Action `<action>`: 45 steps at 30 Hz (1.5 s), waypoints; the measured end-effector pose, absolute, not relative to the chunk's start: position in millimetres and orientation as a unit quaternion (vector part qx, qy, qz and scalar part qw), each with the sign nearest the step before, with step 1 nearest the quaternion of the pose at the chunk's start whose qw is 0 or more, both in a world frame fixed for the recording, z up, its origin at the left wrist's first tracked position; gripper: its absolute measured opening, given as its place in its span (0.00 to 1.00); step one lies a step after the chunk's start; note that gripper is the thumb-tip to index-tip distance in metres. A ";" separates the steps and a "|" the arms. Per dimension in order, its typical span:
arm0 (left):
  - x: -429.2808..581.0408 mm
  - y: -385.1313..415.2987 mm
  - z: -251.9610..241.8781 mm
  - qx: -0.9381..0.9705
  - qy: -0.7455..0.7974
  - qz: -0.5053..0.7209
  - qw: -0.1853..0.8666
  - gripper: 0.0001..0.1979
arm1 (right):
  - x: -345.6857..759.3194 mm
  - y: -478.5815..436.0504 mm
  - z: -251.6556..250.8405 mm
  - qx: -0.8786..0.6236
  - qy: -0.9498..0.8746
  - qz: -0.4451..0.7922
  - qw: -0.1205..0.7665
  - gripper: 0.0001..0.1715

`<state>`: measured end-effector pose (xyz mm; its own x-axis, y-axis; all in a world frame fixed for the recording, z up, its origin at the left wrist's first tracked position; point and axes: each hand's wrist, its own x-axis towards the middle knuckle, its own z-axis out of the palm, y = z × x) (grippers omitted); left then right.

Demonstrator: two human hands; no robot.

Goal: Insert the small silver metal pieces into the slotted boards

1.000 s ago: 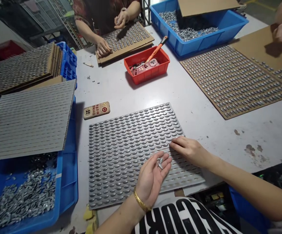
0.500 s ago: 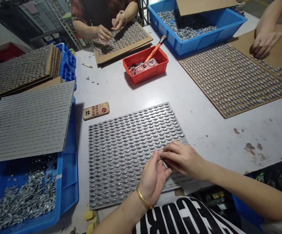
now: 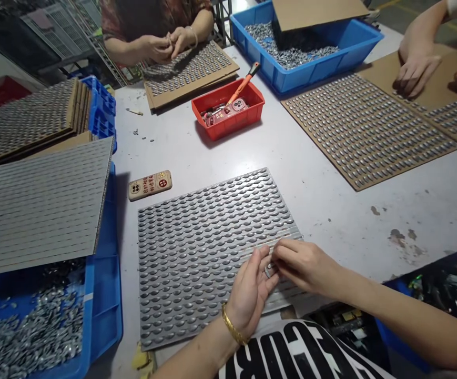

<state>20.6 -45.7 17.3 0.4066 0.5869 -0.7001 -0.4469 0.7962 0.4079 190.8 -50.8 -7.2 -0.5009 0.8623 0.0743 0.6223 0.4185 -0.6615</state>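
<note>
A grey board (image 3: 196,252) lies on the table before me, with rows of small silvery oval metal pieces on most of it. Toward its right side there are bare grooved strips. My left hand (image 3: 247,292), palm up and cupped over the board's lower right part, holds small metal pieces (image 3: 268,272) by its fingers. Close beside it, my right hand (image 3: 305,266) has its fingertips pinched together against the left fingers. Whatever sits in that pinch is hidden from view.
At left, a blue bin (image 3: 112,295) of loose metal pieces carries a grey grooved board (image 3: 42,202). A phone (image 3: 150,185) lies beyond my board, and a red tray (image 3: 236,123) farther back. Two co-workers' hands (image 3: 161,47) (image 3: 417,73) are over cardboard sheets near another blue bin (image 3: 331,66).
My right fingertips have drawn slightly right, away from the left palm, staying pinched. The co-worker opposite has brought both hands together. The whole view has shifted a little.
</note>
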 end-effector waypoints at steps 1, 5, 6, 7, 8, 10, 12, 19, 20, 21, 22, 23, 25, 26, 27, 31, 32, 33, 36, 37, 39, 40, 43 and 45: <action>20.3 -45.5 17.4 0.073 0.454 0.307 0.833 0.21 | 193.8 -50.8 -9.0 -0.458 -0.811 0.297 0.211 0.06; 21.2 -45.3 16.8 0.067 0.456 0.299 0.836 0.21 | 199.4 -54.5 -17.5 -0.461 -0.809 0.294 0.216 0.06; 21.8 -45.1 16.6 0.067 0.457 0.300 0.835 0.21 | 199.7 -55.8 -18.6 -0.458 -0.813 0.288 0.217 0.07; 22.5 -44.9 16.6 0.065 0.459 0.301 0.833 0.20 | 200.0 -56.9 -19.1 -0.453 -0.817 0.282 0.219 0.08; 23.2 -44.4 16.6 0.061 0.462 0.302 0.832 0.20 | 200.6 -57.6 -19.3 -0.447 -0.821 0.276 0.223 0.09; 24.2 -43.2 16.7 0.051 0.464 0.300 0.832 0.20 | 204.1 -57.2 -20.1 -0.440 -0.824 0.267 0.235 0.11; 24.5 -41.9 16.9 0.041 0.466 0.297 0.833 0.20 | 211.2 -53.8 -23.5 -0.445 -0.824 0.244 0.251 0.12; 22.4 -41.6 16.3 0.023 0.487 0.294 0.822 0.21 | 237.6 -31.3 -45.5 -0.462 -0.848 0.107 0.236 0.15; 22.2 -41.8 15.7 0.023 0.487 0.296 0.821 0.21 | 238.1 -29.3 -45.6 -0.457 -0.856 0.097 0.224 0.15; 22.1 -42.0 15.0 0.023 0.486 0.298 0.822 0.21 | 238.0 -27.8 -44.6 -0.451 -0.863 0.088 0.211 0.14; 22.0 -42.1 14.3 0.023 0.484 0.299 0.822 0.21 | 237.4 -26.6 -43.0 -0.444 -0.870 0.082 0.196 0.14; 21.9 -42.1 13.6 0.023 0.481 0.301 0.823 0.21 | 236.9 -25.7 -41.1 -0.439 -0.876 0.076 0.184 0.14; 21.7 -41.5 13.0 0.023 0.476 0.304 0.825 0.20 | 236.8 -24.2 -38.1 -0.429 -0.886 0.062 0.162 0.14; 21.5 -40.9 13.1 0.023 0.473 0.307 0.825 0.20 | 237.4 -23.7 -37.3 -0.425 -0.890 0.058 0.154 0.14; 21.2 -40.1 13.4 0.024 0.471 0.309 0.826 0.20 | 238.2 -23.4 -37.0 -0.422 -0.893 0.057 0.149 0.14; 19.7 -36.6 14.5 0.020 0.454 0.316 0.833 0.21 | 237.7 -27.2 -35.2 -0.435 -0.880 0.068 0.179 0.16; 19.4 -35.9 14.4 0.017 0.448 0.317 0.836 0.21 | 235.0 -29.5 -33.2 -0.441 -0.871 0.081 0.199 0.16; 19.4 -35.3 14.2 0.013 0.441 0.318 0.839 0.22 | 231.1 -32.1 -30.3 -0.445 -0.863 0.101 0.219 0.16; 20.3 -34.1 13.8 0.011 0.420 0.327 0.846 0.21 | 214.5 -39.6 -19.7 -0.425 -0.853 0.172 0.249 0.17; 20.8 -33.8 14.0 0.013 0.415 0.329 0.848 0.21 | 209.1 -41.2 -16.7 -0.417 -0.854 0.184 0.250 0.16; 21.9 -33.3 14.9 0.013 0.410 0.333 0.849 0.21 | 201.1 -42.9 -13.3 -0.413 -0.854 0.191 0.253 0.14; 22.2 -33.1 15.4 0.012 0.410 0.333 0.849 0.21 | 198.8 -43.2 -13.1 -0.414 -0.851 0.198 0.255 0.12; 22.6 -33.5 16.0 0.009 0.410 0.331 0.850 0.22 | 197.0 -45.6 -16.7 -0.414 -0.841 0.225 0.268 0.11; 22.8 -34.5 15.6 0.004 0.406 0.329 0.853 0.23 | 197.1 -49.9 -20.7 -0.404 -0.843 0.220 0.278 0.10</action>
<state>22.8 -34.5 15.6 0.4536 0.5650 -0.6892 -0.5581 0.7830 0.2747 197.1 -49.9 -20.7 -0.5185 0.8044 0.2900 0.5595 0.5757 -0.5963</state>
